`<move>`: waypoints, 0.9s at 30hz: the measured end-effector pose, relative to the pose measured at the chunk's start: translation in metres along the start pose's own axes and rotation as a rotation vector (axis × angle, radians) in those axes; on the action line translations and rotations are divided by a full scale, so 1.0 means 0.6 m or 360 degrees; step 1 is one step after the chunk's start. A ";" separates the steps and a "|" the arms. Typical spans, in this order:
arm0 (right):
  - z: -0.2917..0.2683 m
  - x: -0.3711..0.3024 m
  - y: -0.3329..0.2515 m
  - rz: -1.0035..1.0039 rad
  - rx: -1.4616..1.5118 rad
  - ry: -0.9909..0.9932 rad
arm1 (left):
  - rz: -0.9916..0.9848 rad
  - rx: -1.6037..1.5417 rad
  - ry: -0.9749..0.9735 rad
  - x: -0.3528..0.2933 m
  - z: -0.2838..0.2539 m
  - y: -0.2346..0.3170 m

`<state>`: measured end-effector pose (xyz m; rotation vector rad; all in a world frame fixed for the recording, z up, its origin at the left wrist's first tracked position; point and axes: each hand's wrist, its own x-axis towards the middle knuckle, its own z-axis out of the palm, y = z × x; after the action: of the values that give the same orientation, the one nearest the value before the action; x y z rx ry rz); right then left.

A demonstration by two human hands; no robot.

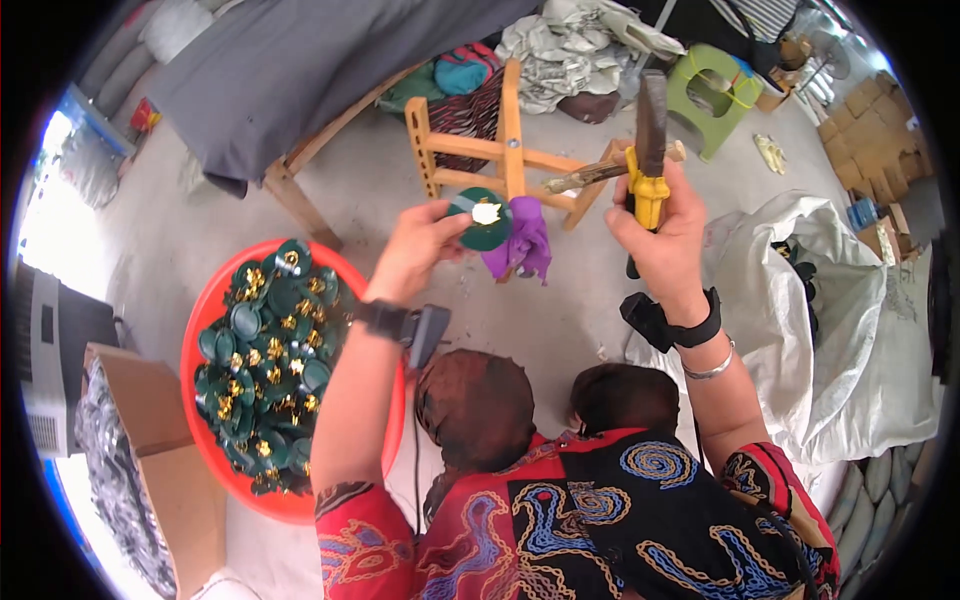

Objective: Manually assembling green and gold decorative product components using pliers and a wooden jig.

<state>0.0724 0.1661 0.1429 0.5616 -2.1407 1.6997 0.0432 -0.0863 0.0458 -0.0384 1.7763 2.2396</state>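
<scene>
My left hand (425,235) pinches the edge of a round green disc (483,235), which has a shiny gold-and-white piece in its middle. Just behind the disc, a bunched purple cloth (523,245) is wrapped on the near end of a wooden frame (513,150). In my right hand (672,235), closed and raised, is a yellow-handled tool (650,195) with a broad dark metal upper part pointing up; its exact kind is unclear. A rough wooden bar (590,177) passes behind this tool.
To my left, a red tub (193,375) holds many green discs with gold pieces. Beside it stands a cardboard box (180,500) with plastic-wrapped contents. A white woven sack (770,350) gapes at right. Farther off are a green stool (705,100) and a cloth-covered table (290,80).
</scene>
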 end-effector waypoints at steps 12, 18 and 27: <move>0.025 0.061 0.085 -0.0206 -0.0522 -0.0348 | -0.0202 0.0001 0.0036 0.147 0.070 -0.055; 0.022 0.038 0.101 -0.0282 -0.0896 -0.0553 | 0.0469 0.1048 0.0292 0.143 0.069 -0.095; 0.047 0.036 0.063 -0.0271 -0.0706 -0.0720 | 0.1131 0.0920 0.0114 0.094 0.111 -0.085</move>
<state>0.0339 0.1443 0.1160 1.0275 -2.5797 1.0239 0.0114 -0.0006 0.0027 0.7406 2.7206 2.0005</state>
